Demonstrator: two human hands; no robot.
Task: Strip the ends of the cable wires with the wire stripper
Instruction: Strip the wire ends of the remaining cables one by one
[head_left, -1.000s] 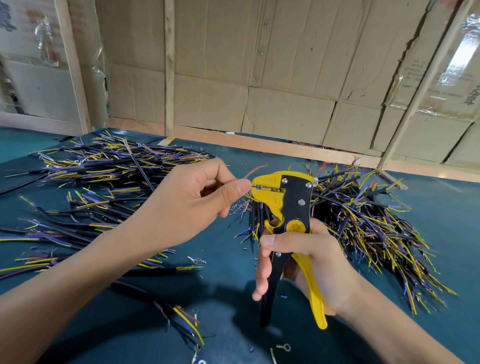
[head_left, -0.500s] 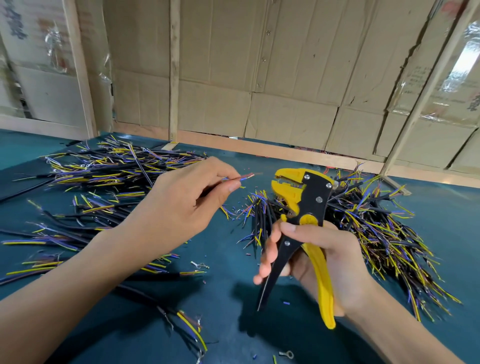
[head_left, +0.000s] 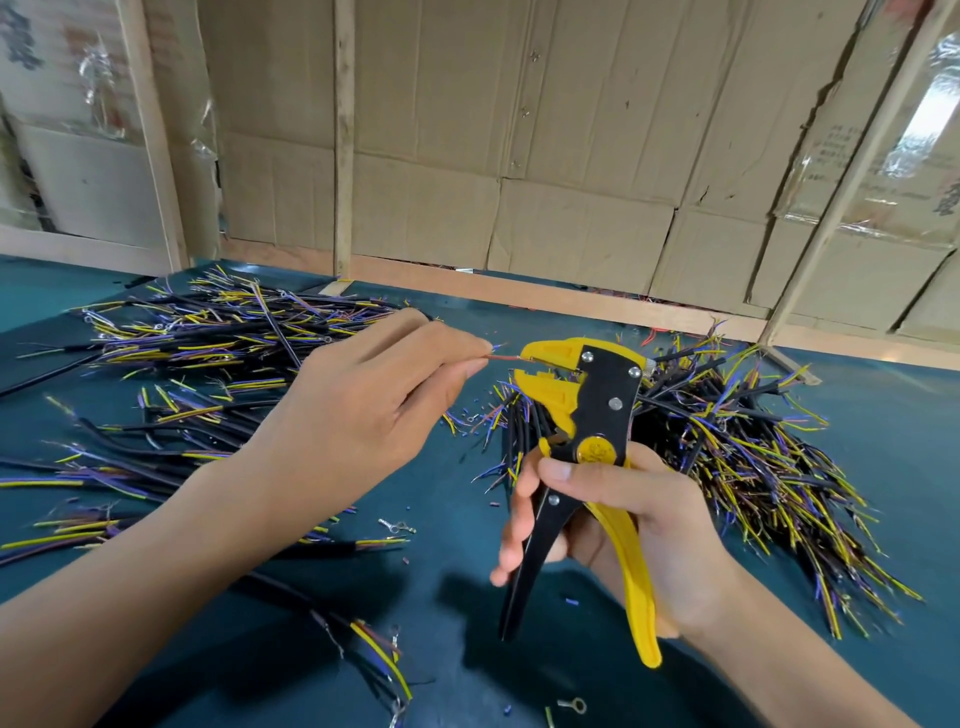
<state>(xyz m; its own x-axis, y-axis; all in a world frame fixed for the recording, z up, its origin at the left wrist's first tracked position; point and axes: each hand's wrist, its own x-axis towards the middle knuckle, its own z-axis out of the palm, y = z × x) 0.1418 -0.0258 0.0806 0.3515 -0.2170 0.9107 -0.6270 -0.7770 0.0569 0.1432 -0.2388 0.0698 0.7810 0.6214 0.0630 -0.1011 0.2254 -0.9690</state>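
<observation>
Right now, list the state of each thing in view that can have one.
wire stripper: upright, mouth open, handles spread.
red wire: tip at the stripper's mouth, not clamped.
left hand: pinches the red wire.
right hand: holds the stripper's handles, unsqueezed.
left cable pile: lying loose.
right cable pile: heaped.

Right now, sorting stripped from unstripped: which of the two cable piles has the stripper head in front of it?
The right-hand pile, behind the wire stripper that the right hand grips. The left-hand pile lies behind the left hand.
</observation>
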